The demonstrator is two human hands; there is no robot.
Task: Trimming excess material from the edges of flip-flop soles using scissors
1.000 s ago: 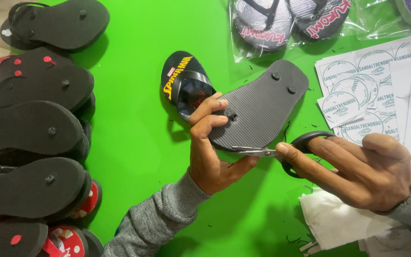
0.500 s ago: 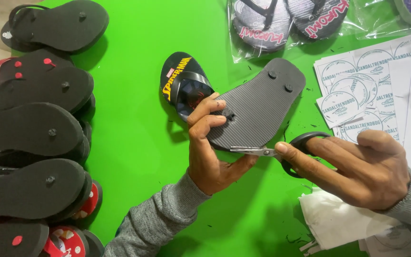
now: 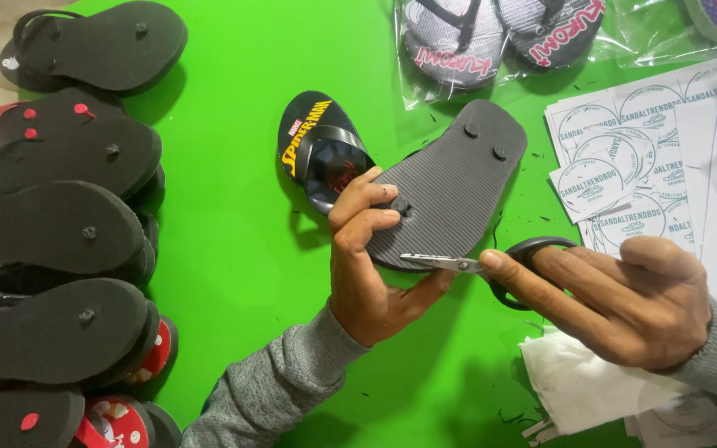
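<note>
A: Scissors (image 3: 491, 267), black-handled with short steel blades, are sitting in the right hand (image 3: 624, 303), whose fingers are closing around the loops. The blades are nearly together, tips pointing left at the lower edge of the dark grey ribbed rubber flip-flop sole (image 3: 450, 187).

B: And the sole?

A: It is lying underside up on the green table (image 3: 226, 249), long axis running from lower left, at the scissors, up to the right. A second printed sandal (image 3: 319, 149) is peeking out past its upper-left side.

B: Which hand is nearer?

A: The left hand (image 3: 371, 265) is clamping the sole's lower-left end, thumb beneath the blades. Stacked black sandals (image 3: 51, 241) are lying well left of it.
</note>
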